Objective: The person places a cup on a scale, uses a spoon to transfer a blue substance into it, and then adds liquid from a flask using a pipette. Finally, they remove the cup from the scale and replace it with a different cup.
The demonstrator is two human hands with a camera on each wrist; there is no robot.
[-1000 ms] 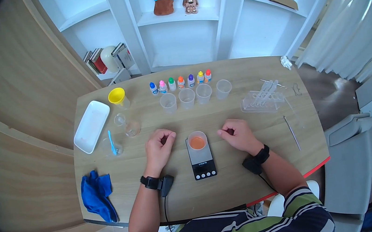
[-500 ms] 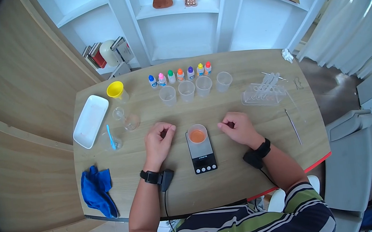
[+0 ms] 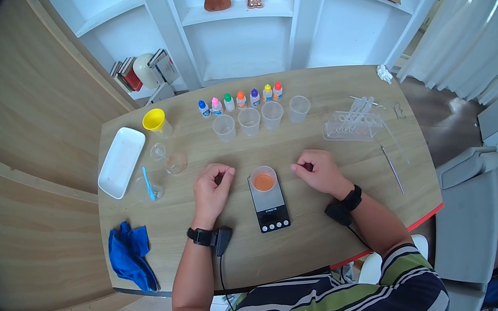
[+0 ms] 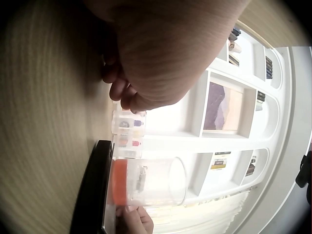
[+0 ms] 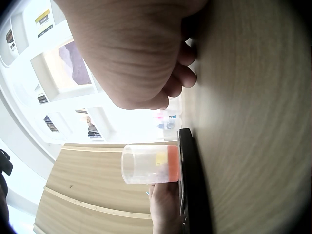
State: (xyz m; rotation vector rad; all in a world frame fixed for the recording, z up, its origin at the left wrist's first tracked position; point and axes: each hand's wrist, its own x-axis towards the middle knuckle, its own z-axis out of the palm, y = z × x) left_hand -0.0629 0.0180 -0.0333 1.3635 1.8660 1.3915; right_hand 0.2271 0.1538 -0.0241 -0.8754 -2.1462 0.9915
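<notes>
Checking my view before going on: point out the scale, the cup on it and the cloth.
Scale (image 3: 269,201), head view, on its bare silver plate.
Cup (image 4: 158,181), left wrist view, on its clear side wall.
Cloth (image 3: 129,258), head view, on its crumpled middle.

From my remote station I see a short-sleeved shirt (image 3: 269,307) striped in dark navy, olive green and pale grey-white, the bands running on around both sleeves (image 3: 397,269). Behind the bare left hand (image 3: 212,193) sits a wide black wrist strap (image 3: 200,237) with a chunky black camera housing (image 3: 223,241), trailing a thin black cable (image 3: 222,278). The bare right hand (image 3: 320,175) has a matching black strap (image 3: 351,198), angular dark housing (image 3: 338,213) and slim dark lead (image 3: 359,240).
</notes>
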